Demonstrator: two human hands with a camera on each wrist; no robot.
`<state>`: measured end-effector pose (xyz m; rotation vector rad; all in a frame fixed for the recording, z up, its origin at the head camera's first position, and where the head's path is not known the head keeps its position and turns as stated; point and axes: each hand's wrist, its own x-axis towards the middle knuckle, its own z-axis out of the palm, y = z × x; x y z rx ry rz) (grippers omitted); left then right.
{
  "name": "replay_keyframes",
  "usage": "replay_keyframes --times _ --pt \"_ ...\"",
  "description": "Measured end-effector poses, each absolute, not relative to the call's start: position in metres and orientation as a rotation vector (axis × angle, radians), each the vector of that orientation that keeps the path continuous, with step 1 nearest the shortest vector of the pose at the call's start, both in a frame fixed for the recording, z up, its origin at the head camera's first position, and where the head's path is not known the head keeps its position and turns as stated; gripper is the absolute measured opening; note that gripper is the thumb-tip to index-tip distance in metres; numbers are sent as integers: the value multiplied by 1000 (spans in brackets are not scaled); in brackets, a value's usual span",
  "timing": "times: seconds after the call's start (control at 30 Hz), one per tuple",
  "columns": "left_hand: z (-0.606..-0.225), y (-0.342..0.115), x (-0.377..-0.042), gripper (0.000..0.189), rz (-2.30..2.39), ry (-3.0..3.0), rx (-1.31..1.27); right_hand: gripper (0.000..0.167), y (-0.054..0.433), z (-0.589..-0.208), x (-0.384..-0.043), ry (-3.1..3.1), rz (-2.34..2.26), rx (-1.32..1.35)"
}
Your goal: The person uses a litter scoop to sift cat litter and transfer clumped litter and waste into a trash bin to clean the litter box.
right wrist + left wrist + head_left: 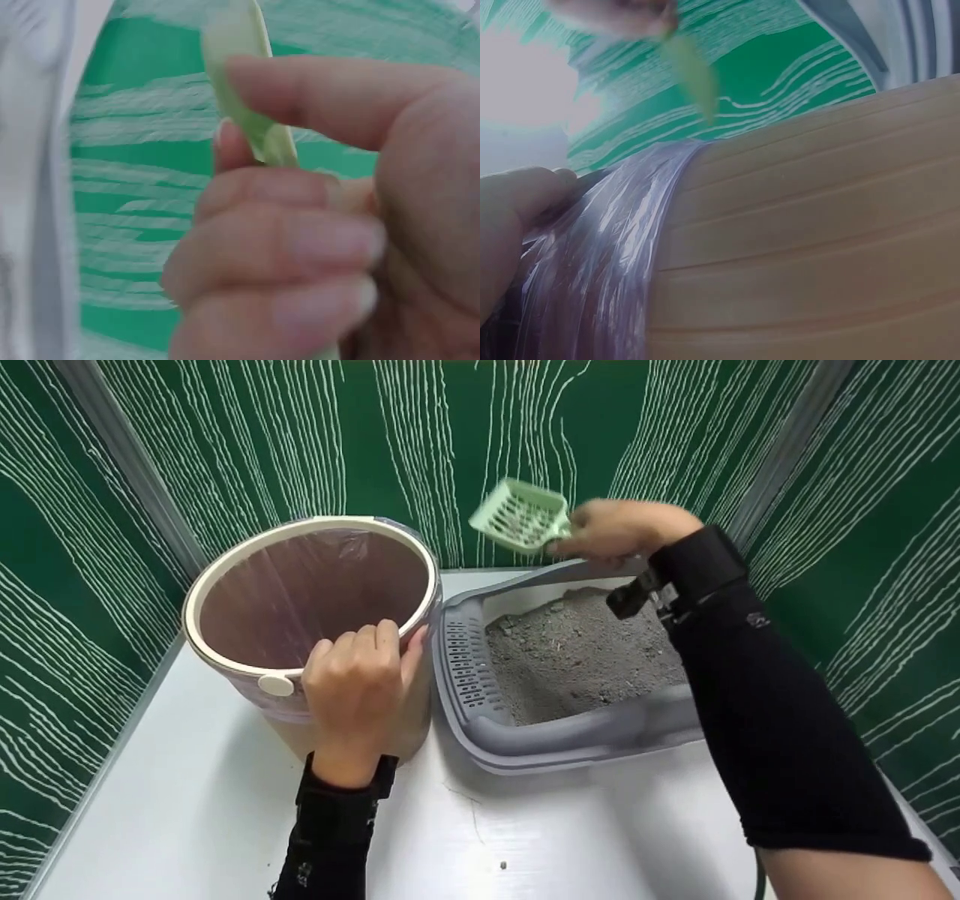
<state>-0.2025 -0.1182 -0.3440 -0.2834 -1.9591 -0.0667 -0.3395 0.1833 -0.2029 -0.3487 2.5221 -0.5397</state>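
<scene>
My right hand (619, 531) grips the handle of a pale green slotted litter scoop (523, 516), lifted above the back of the grey litter box (555, 746). In the right wrist view my fingers (277, 240) curl round the handle and the scoop (247, 90) looks blurred. My left hand (356, 679) holds the near right rim of a bin (196, 611), fingers over the edge and thumb outside. Clear plastic liner (622, 240) folds down over the bin's outer wall (802, 217) in the left wrist view. Grey-brown litter (585, 660) fills the box.
Bin and litter box stand side by side on a white table (450, 840). Green panels (405, 450) with white wavy lines close in the back and sides. A small crumb (503, 865) lies near the front of the table.
</scene>
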Motion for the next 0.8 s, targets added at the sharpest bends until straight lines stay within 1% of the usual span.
replay_keyframes --times 0.1,0.17,0.27,0.33,0.4,0.47,0.57,0.63,0.7,0.8 --pt "-344 -118 -203 49 -65 -1967 -282 53 159 -182 -329 2552 -576 -448" --pt "-345 -118 -203 49 -60 -1975 -281 52 138 -175 -321 2567 -612 -501" --pt "-346 -118 -203 48 -57 -1977 -278 47 104 -178 -307 2665 -586 -622" --pt "-346 -118 -202 48 -52 -1974 -276 43 84 -186 -297 2810 -502 -769" --pt "-345 -118 -202 48 -43 -1972 -275 31 67 -198 -287 3013 -311 -956" --pt "-345 -118 -202 46 -43 -1973 -275 21 52 -213 -278 3203 31 -1117" --pt "-344 -118 -201 41 -41 -1979 -277 15 35 -232 -269 3337 584 -1263" --pt "-344 -118 -201 39 -45 -1982 -279 14 29 -241 -266 3333 824 -1303" --pt "-343 -117 -201 38 -45 -1984 -280 13 26 -246 -265 3344 876 -1312" --pt "-342 -117 -200 39 -51 -1983 -280 12 29 -245 -264 3361 767 -1310"
